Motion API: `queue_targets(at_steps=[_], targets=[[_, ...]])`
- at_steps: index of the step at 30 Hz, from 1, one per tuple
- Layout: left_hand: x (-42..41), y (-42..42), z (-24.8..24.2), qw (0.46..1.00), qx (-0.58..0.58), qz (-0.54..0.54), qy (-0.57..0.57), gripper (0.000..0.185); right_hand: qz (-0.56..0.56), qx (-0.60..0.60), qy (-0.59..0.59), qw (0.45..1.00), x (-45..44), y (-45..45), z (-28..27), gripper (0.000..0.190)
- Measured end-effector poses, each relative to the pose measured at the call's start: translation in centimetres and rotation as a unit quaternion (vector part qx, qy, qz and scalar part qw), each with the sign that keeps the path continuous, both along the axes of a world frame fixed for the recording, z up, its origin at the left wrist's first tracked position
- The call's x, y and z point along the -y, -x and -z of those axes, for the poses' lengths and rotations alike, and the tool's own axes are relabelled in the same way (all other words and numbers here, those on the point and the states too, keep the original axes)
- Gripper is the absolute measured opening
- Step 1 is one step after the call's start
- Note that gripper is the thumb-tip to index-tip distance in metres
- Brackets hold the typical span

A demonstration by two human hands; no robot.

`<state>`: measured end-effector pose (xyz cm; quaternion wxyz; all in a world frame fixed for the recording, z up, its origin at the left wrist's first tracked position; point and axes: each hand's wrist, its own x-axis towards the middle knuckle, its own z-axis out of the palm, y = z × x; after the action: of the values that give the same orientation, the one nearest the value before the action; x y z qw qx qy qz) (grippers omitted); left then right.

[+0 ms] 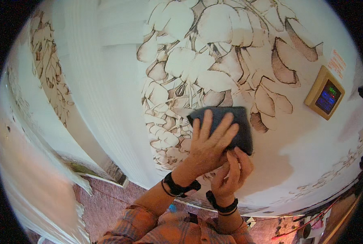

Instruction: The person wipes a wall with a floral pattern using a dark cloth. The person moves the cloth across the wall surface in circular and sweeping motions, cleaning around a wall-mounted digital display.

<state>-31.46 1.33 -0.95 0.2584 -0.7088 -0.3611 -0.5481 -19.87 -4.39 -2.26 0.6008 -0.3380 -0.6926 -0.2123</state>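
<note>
My left hand (212, 145) lies flat with fingers spread over a dark pad or folded cloth (242, 128), against a wall covering (196, 70) printed with brown-outlined leaves and pods. Just below and to the right, my right hand (235, 175) has its fingers bent, their tips at the pad's lower edge. Whether those fingertips pinch the edge cannot be told. Both wrists wear black bands. Beneath the pad, part of the print is hidden.
At right, a gold-framed control panel (324, 93) with a lit display is set in the wall, below a sticker bearing writing (337, 64). White ribbed trim or curtain (84, 67) runs down the left. Reddish floor (105, 201) shows below; clutter and a red cable (306, 227) lie lower right.
</note>
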Motion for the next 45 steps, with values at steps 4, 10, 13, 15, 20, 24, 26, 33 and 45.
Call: queue_targets(at_steps=[4,10,13,15,20,24,26,33,45], targets=[[0.9,-0.8,4.9,0.991,-0.099,-0.065,0.064,0.051,-0.006,-0.041,0.038,0.998,-1.3,-0.3,2.2,0.031],[0.8,3.3,4.9,0.987,-0.092,-0.084,0.102,0.051,-0.026,0.057,0.070,0.996,-1.4,1.9,1.2,0.040],[-0.1,6.4,1.8,0.996,-0.020,-0.084,0.022,0.058,-0.055,0.085,0.058,0.993,-2.3,4.7,-1.8,0.043],[-0.4,7.7,1.8,0.995,-0.011,-0.099,0.012,0.058,-0.054,0.105,0.058,0.991,-2.4,6.1,-2.3,0.041],[0.5,9.4,9.5,0.985,-0.001,-0.134,0.106,0.059,-0.084,0.160,0.083,0.980,-2.5,7.3,4.8,0.041],[0.9,12.1,12.7,0.979,-0.010,-0.145,0.142,0.064,-0.103,0.182,0.105,0.972,-2.2,8.8,6.4,0.042],[0.4,13.9,10.1,0.983,-0.005,-0.135,0.125,0.064,-0.135,0.169,0.090,0.972,-3.1,10.5,3.6,0.042],[-0.3,17.2,6.9,0.984,0.033,-0.163,0.057,0.059,-0.124,0.177,0.051,0.975,-4.1,14.6,1.3,0.051],[4.9,16.6,19.7,0.970,-0.064,-0.033,0.232,0.055,-0.057,0.264,0.079,0.960,-3.7,9.5,14.6,0.061]])
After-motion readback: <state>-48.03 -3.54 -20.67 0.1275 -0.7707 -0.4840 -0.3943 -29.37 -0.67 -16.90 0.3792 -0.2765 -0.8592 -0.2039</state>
